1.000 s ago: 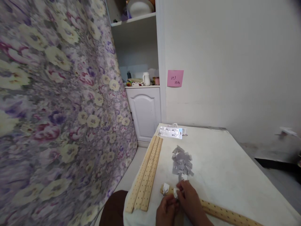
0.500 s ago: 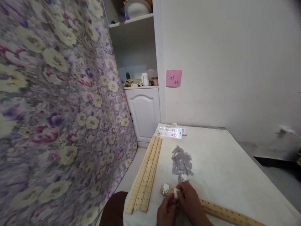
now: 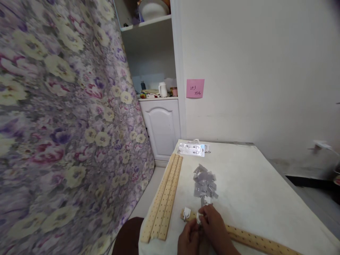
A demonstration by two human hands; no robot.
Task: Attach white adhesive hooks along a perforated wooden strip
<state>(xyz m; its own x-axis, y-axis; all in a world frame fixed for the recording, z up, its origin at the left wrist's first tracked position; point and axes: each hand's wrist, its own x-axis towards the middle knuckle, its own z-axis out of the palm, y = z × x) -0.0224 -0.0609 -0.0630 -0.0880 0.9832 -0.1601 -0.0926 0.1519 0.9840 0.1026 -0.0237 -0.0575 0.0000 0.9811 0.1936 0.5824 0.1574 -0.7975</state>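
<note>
head view: two bare hands working low in frame, over a pale table [image 3: 239, 177].
right hand [image 3: 214, 225]: thumb and finger look pinched together on a small white hook [image 3: 198, 217].
left hand [image 3: 189, 239]: fingers curled up close to the lower part of that same hook. can't tell if they're clamped on it or just bracing, the knuckles hide the tips.
white hook: between the two hands, at the pierced wooden strip [image 3: 255, 238]. can't tell if it's fixed there or only held.
neighbour hook [image 3: 187, 213]: on the strip's left end, just beside the hands, nobody touching it.
step in hand: fiddly fingertip work on the held hook, my guess is lining it up or adjusting it.
next move: imo it calls for a steady pinch and the hook kept square to the wood, since a bump could knock the neighbour askew.
grey packets [image 3: 204, 182]: heaped just beyond the hands.
loose strips [image 3: 164, 198]: three, side by side along the left edge.
clear pack [image 3: 190, 149]: lying at the far end.
</note>
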